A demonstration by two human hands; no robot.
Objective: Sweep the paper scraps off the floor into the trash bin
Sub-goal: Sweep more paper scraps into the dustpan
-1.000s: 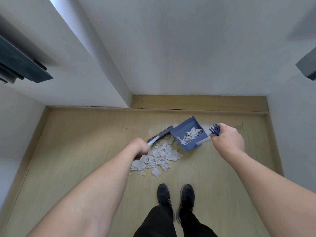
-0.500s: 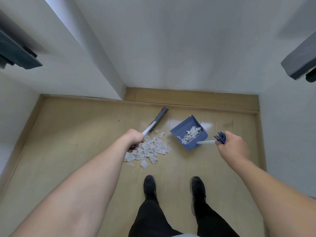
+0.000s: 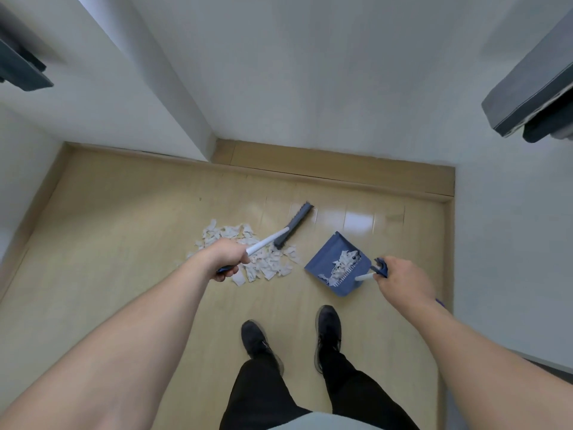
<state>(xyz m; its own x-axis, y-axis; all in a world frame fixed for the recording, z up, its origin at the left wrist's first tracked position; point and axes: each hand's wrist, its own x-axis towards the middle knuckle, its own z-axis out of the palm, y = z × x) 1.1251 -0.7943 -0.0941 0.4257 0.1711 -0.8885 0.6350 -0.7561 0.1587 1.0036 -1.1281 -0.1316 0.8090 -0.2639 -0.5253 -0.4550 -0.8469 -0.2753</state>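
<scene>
White walls (image 3: 310, 72) close in a small patch of pale wood floor (image 3: 124, 243), with a wood skirting board (image 3: 341, 166) along the far edge. A wall corner (image 3: 204, 144) juts into the floor on the far left of the paper scraps, and dark grey objects (image 3: 533, 97) hang in at the upper right and upper left edges; what they are cannot be told.

The person stands just on the near side of the scraps, in dark trousers (image 3: 279, 392) and black shoes (image 3: 327, 333).

The blue dustpan (image 3: 328, 265) sits on the floor just right of the scraps, apart from the pile, and already holds a clump of scraps (image 3: 345, 263) against its comb. The right hand (image 3: 403, 280) is clamped around the dustpan's handle end.

The pile of white paper scraps (image 3: 248, 252) lies spread on the floor between the two hands. The brush (image 3: 293, 226), with a grey head and white shaft, points away over the far right edge of the pile, its head beyond the scraps. The left hand (image 3: 224, 259) grips the shaft's near end and hides part of the pile.
</scene>
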